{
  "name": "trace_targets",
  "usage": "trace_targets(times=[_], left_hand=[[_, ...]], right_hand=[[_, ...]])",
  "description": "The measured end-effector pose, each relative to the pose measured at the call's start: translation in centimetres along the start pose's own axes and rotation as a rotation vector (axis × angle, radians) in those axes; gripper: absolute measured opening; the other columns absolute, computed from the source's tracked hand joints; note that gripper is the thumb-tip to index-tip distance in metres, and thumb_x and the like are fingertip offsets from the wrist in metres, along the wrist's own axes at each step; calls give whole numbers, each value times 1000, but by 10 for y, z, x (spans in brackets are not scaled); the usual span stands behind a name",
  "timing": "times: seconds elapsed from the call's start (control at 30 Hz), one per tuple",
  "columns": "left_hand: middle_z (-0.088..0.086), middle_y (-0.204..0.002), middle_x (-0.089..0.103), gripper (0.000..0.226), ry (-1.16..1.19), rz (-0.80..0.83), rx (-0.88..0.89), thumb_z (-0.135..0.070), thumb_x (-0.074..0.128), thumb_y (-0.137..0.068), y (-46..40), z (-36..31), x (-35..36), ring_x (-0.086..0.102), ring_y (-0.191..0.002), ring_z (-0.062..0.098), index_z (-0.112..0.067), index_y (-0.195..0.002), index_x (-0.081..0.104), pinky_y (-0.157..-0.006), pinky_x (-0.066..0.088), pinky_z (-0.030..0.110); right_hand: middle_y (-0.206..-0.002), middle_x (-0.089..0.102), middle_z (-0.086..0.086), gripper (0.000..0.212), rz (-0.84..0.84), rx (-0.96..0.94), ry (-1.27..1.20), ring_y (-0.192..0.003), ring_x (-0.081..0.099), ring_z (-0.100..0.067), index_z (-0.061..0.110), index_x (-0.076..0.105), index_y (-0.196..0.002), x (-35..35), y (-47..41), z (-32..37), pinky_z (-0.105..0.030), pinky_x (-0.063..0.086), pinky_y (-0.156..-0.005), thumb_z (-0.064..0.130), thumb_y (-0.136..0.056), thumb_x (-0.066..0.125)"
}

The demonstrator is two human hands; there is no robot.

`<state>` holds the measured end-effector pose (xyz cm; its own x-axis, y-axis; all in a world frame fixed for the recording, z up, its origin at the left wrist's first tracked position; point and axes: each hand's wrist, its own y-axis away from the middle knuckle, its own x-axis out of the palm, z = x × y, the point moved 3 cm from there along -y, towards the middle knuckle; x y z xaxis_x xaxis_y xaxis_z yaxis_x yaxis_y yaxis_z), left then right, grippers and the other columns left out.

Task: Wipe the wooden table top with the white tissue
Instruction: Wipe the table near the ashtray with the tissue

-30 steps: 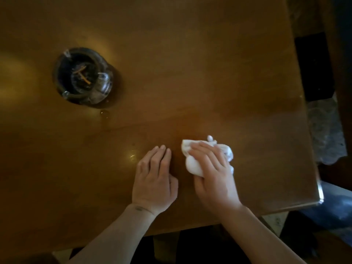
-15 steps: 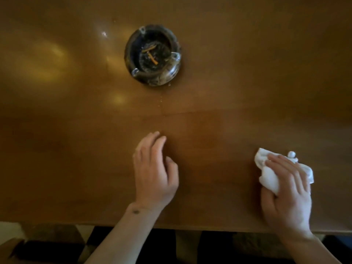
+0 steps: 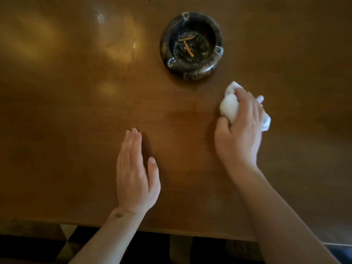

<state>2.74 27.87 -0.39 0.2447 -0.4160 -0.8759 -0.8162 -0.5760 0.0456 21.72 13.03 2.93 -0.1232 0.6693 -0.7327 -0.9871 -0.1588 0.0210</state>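
Head view: right hand (image 3: 240, 130) is gripping the crumpled white tissue (image 3: 229, 105), fingers curled over it, and is pressing it to the wooden table top (image 3: 76, 130) just near-side and right of the ashtray (image 3: 191, 47). Left hand (image 3: 136, 176) is lying flat on the table, fingers straight and together, holding nothing, well near-side and left of the ashtray. Ashtray is holding ash and orange butts.
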Motion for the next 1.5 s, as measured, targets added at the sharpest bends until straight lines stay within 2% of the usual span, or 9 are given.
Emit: trace_targets(times=[0.37,0.57,0.7,0.87,1.0,1.13,1.23,1.37,1.5], left_hand=[[10,-162,41,53,85,-49,13,-24,42,-103,0,2,-2,28,-156,20,-8,-153,40,-127,24,34],[11,-158,44,50,87,-53,7,-25,43,-103,-5,14,-32,34,-152,22,-7,-150,42,-123,34,46],[13,-159,43,51,41,-111,-145,-23,41,-103,-17,41,-52,32,-154,25,-1,-149,44,-122,31,56],[14,-156,46,50,117,-116,-242,-22,35,-103,-16,61,-60,37,-150,27,0,-147,47,-118,38,57],[9,-159,44,51,118,-47,-228,-25,30,-106,-15,68,-63,31,-154,20,-3,-148,48,-122,33,53],[5,-163,40,50,111,-50,-229,-23,32,-105,-14,73,-55,25,-157,16,-6,-149,47,-124,30,54],[13,-161,42,46,48,-120,-181,-17,37,-103,-11,72,-47,28,-156,25,0,-144,50,-126,27,52],[17,-162,40,45,-30,-148,-103,-18,39,-102,-7,77,-39,25,-157,28,0,-142,49,-128,21,47],[19,-163,37,49,-134,-141,-64,-21,39,-100,-10,77,-39,22,-158,31,-5,-146,45,-129,16,45]], right_hand=[[-141,55,-1,58,113,-102,-38,-137,43,-20,10,54,-136,38,2,37,-44,31,-117,1,-79,54],[-141,57,-4,55,255,-253,-56,-136,46,-21,9,55,-135,79,20,80,-36,27,-119,5,-81,55],[-140,57,-5,54,311,-293,-57,-135,47,-23,8,57,-134,105,22,109,-40,28,-118,8,-80,54],[-135,61,-4,54,563,-466,-59,-131,48,-26,12,60,-130,125,51,127,-46,33,-114,12,-76,58],[-142,55,7,51,745,-612,10,-141,40,-13,22,58,-133,91,104,86,-43,29,-120,19,-82,60],[-137,61,2,47,574,-566,18,-134,51,-19,13,68,-122,29,113,21,-44,36,-114,10,-75,60],[-133,62,-3,47,358,-412,67,-128,56,-28,5,67,-120,4,84,-3,-46,37,-113,6,-76,53],[-131,63,-12,48,137,-219,103,-129,53,-33,-1,63,-123,33,48,26,-50,37,-113,1,-76,53],[-132,62,-12,51,190,-252,6,-130,51,-31,1,62,-124,86,40,84,-51,35,-113,2,-73,56]])
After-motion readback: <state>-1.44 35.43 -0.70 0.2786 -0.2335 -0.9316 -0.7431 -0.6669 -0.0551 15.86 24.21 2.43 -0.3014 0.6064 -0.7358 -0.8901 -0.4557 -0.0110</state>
